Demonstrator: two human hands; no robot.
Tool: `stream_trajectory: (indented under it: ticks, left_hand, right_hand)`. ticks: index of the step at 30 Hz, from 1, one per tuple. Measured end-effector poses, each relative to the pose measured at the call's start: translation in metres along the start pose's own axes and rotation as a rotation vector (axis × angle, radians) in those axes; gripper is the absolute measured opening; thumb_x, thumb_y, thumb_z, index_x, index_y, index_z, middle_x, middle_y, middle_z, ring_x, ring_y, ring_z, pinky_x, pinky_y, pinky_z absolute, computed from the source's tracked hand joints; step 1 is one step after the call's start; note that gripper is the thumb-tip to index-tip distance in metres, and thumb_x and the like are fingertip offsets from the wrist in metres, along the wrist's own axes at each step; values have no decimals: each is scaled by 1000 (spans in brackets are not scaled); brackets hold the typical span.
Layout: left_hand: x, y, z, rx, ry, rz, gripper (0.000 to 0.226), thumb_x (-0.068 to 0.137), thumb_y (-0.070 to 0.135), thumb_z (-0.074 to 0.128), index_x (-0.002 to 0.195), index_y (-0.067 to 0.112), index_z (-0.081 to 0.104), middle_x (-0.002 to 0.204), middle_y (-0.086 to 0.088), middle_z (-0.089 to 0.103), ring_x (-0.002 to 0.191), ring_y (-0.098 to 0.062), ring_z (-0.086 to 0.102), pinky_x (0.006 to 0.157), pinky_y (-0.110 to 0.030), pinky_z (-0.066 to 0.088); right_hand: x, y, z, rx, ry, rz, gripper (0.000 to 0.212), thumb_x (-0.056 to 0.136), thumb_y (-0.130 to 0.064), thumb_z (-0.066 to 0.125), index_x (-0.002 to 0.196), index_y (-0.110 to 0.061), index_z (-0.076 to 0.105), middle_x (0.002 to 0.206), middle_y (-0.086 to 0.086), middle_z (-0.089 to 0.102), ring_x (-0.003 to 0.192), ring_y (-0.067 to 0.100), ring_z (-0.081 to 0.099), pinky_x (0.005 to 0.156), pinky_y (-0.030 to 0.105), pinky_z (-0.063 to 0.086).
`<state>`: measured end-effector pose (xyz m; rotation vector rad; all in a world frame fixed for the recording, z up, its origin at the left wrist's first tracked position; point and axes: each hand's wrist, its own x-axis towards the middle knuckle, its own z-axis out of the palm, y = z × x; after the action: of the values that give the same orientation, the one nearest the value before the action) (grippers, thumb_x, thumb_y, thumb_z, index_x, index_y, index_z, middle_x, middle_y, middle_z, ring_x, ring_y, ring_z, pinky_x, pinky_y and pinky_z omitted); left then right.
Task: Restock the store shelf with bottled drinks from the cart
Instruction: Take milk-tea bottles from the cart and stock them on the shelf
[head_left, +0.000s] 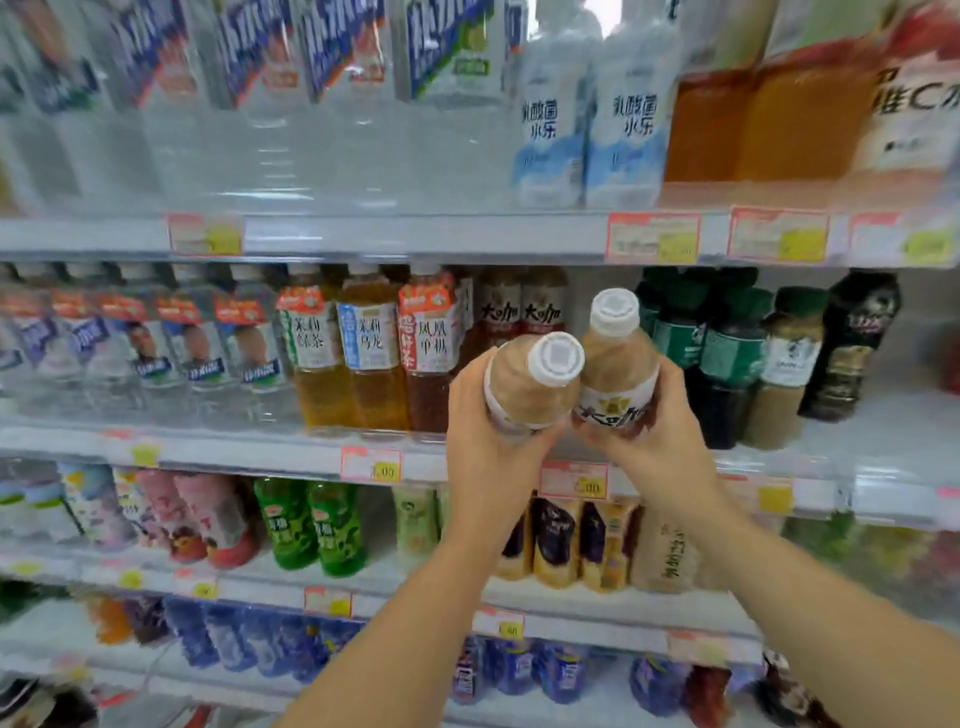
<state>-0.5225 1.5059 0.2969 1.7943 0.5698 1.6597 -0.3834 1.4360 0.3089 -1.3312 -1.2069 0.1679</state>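
Midway through a restock: I held two milk-coffee bottles in front of the middle shelf (260, 444), neither of them set down on it yet. My left grip (488, 436) was clenched around the lower body of the left bottle (524, 389), thumb on the near side, with the bottle tipped back so that its white cap faced the camera. My right grip (660, 441) grasped the right bottle (613, 374) around its label, and that bottle stood closer to upright, leaning a little to the left. The two bottles were side by side and appeared to touch at the shoulder, just above the shelf's front edge.

At the back of that shelf, matching brown bottles (519, 312) stood in a short row with open room in front of them, which I judged to be the slot for this pair. Tea bottles (369, 358) filled the shelf to the left of the slot and dark green bottles (727, 353) to the right. A price tag (573, 480) hung on the shelf's edge just below my wrists.

Both forearms reached up and forward from the bottom of the frame, converging on the shelf. The cart was out of view, so I could not tell how much stock remained.
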Motion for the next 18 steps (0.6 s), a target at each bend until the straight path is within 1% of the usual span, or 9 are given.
stream_trajectory:
  ticks: [2,3,5,7,9,12,13,15,18]
  left_hand:
    - [10,-4,8,12,-7,-15,71,67,30,83,120,52,41,121,25,47,115,7,46,89,-4,37]
    - [15,-7,11,17,-10,-23,72,67,30,83,119,53,40,122,25,46,115,7,46,89,-4,37]
    - [23,-15,15,22,-16,-39,74,66,28,83,118,56,38,122,26,46,115,10,45,88,-2,35]
    - [28,-24,19,47,-14,-56,75,66,26,83,117,57,37,122,25,46,114,11,44,89,-2,35]
    - [32,-32,25,78,8,-97,76,65,26,83,117,56,36,122,25,45,114,12,44,92,-4,36]
    - [41,-40,37,85,47,-184,75,64,26,83,125,40,42,124,16,46,112,10,45,96,-15,40]
    - [44,-43,40,92,51,-209,76,64,26,83,128,35,43,124,14,46,110,9,46,96,-18,40]
    - [50,-46,44,123,48,-253,77,65,26,83,131,29,43,124,10,47,109,3,47,96,-22,41]
    - [60,-52,45,177,20,-296,77,65,27,83,131,20,44,122,2,51,112,-11,50,98,-32,44]
  right_hand:
    - [14,9,5,12,28,20,79,67,-22,83,128,-36,33,116,-26,54,107,-8,54,84,13,46]
    - [20,14,9,7,45,25,80,67,-23,82,129,-33,33,115,-26,53,106,-8,55,83,12,45]
    - [33,23,18,-19,78,37,81,67,-24,82,131,-27,34,109,-23,55,99,-4,56,77,9,43]
    - [45,32,26,-41,94,59,79,67,-20,81,131,-23,35,106,-14,56,97,5,56,73,13,41]
    - [54,40,34,-52,95,82,76,67,-16,79,130,-21,36,107,-8,56,97,9,56,71,13,40]
    - [71,47,42,-105,99,100,67,69,-14,76,124,-19,38,106,-5,53,91,6,54,66,10,39]
    - [78,50,43,-126,93,111,63,70,-15,75,121,-18,38,101,-7,51,89,5,54,65,14,39]
    - [89,55,44,-151,72,167,61,72,-15,73,121,-10,37,93,-11,48,90,11,54,68,23,41]
    - [105,65,44,-144,92,268,58,74,-12,72,118,-5,34,97,3,54,93,21,57,70,30,46]
